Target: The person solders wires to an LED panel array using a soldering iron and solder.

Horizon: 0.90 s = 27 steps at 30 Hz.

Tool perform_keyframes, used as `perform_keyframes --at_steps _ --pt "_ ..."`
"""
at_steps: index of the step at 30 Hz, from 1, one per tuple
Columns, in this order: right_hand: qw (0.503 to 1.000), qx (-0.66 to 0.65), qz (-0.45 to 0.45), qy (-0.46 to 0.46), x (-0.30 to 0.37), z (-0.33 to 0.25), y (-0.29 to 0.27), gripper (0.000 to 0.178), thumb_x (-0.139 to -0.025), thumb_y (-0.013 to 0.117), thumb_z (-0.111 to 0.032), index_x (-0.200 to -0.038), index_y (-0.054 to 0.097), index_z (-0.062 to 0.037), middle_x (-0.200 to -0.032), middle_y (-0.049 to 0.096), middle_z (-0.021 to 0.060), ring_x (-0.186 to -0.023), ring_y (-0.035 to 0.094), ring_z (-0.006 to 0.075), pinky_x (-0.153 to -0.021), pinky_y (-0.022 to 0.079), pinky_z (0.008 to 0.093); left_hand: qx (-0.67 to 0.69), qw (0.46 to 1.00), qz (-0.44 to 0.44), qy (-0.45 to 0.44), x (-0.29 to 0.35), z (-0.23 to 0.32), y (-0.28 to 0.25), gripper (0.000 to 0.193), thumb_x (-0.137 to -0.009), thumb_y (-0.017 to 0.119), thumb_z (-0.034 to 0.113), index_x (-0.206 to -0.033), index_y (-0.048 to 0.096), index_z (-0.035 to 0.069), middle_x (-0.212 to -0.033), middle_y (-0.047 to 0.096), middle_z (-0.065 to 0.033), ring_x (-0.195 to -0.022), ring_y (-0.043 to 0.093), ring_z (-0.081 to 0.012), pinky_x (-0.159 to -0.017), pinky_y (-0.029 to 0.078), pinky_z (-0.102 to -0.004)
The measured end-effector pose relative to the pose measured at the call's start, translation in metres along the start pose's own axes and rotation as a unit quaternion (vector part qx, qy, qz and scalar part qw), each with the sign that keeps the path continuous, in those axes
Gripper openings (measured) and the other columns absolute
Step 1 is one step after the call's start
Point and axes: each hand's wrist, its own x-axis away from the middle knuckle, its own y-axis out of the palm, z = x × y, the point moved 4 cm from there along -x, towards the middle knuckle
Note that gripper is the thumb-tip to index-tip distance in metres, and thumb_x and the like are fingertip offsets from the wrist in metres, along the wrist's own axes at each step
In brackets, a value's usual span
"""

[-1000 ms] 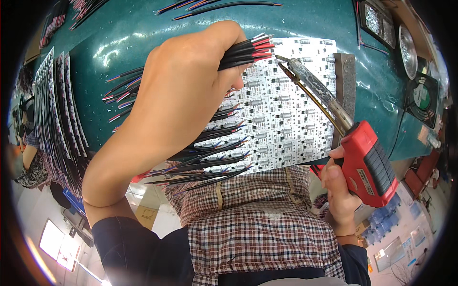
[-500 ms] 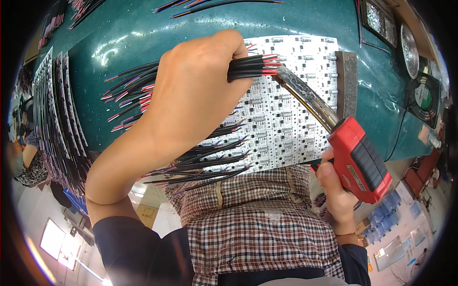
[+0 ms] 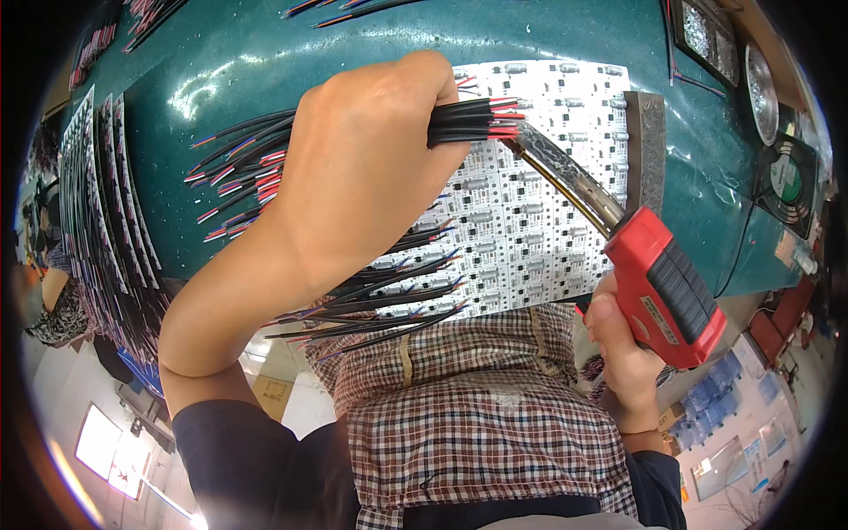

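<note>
Cables (image 3: 461, 122) sit clenched in the left hand (image 3: 375, 132), which partly hides the circuit-board panel (image 3: 548, 208) beneath; the right hand (image 3: 623, 349) grasps a soldering gun (image 3: 667, 287). Rightward: grey bar (image 3: 648, 150), metal bowl (image 3: 759, 93), fan (image 3: 784, 181).

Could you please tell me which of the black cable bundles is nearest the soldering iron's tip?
The bundle in the left hand: its red and white wire ends are beside the soldering iron's tip, while other black cables lie farther away.
</note>
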Motion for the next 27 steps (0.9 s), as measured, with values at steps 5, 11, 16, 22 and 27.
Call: perform_keyframes --at_steps 5,11,16,22,27 --pt "1.0 -0.018 0.019 -0.005 0.004 0.007 -0.003 0.019 -0.091 0.068 -0.01 -0.103 0.06 0.0017 -0.071 0.055 0.0021 -0.054 0.047 0.0075 -0.05 0.038 0.0238 -0.012 1.0 -0.004 -0.006 -0.001 0.002 0.0 0.021 -0.073 0.077 0.002 -0.083 0.059 0.002 -0.069 0.063 -0.013 -0.062 0.061 -0.0302 -0.059 0.046 -0.0353" --pt "0.998 -0.048 0.014 0.035 0.007 0.012 -0.006 0.031 -0.092 0.069 -0.011 -0.115 0.056 0.0045 -0.07 0.054 0.0024 -0.055 0.047 0.0077 -0.05 0.038 0.0242 -0.008 1.0 0.001 -0.003 -0.001 0.0 -0.001 0.02 -0.074 0.077 0.004 -0.083 0.059 0.001 -0.067 0.062 -0.013 -0.058 0.058 -0.0284 -0.057 0.045 -0.0347" --pt "0.994 -0.094 0.037 0.039 0.004 0.004 0.0 0.027 -0.091 0.069 -0.011 -0.11 0.057 0.0043 -0.069 0.053 0.0029 -0.053 0.046 0.0077 -0.049 0.038 0.0237 0.001 0.999 -0.027 -0.035 -0.003 -0.003 0.001 0.019 -0.078 0.076 0.007 -0.081 0.059 -0.001 -0.063 0.059 -0.0116 -0.053 0.053 -0.022 -0.055 0.043 -0.0318" --pt "0.998 -0.055 0.003 0.011 0.005 0.007 -0.002 0.02 -0.091 0.069 -0.011 -0.102 0.058 0.0024 -0.069 0.054 0.0033 -0.052 0.048 0.0079 -0.047 0.038 0.0233 0.004 0.999 -0.024 -0.032 -0.004 -0.002 0.001 0.019 -0.079 0.076 0.008 -0.081 0.059 -0.001 -0.062 0.058 -0.0114 -0.052 0.052 -0.0217 -0.054 0.043 -0.0318" --pt "0.999 -0.03 0.027 0.001 0.004 0.005 -0.002 0.021 -0.091 0.069 -0.01 -0.104 0.059 0.0031 -0.069 0.054 0.0032 -0.051 0.047 0.008 -0.047 0.038 0.0234 -0.003 0.999 -0.02 -0.033 -0.004 -0.002 0.001 0.02 -0.079 0.076 0.009 -0.081 0.059 -0.001 -0.063 0.058 -0.0117 -0.053 0.053 -0.0227 -0.055 0.044 -0.0328"
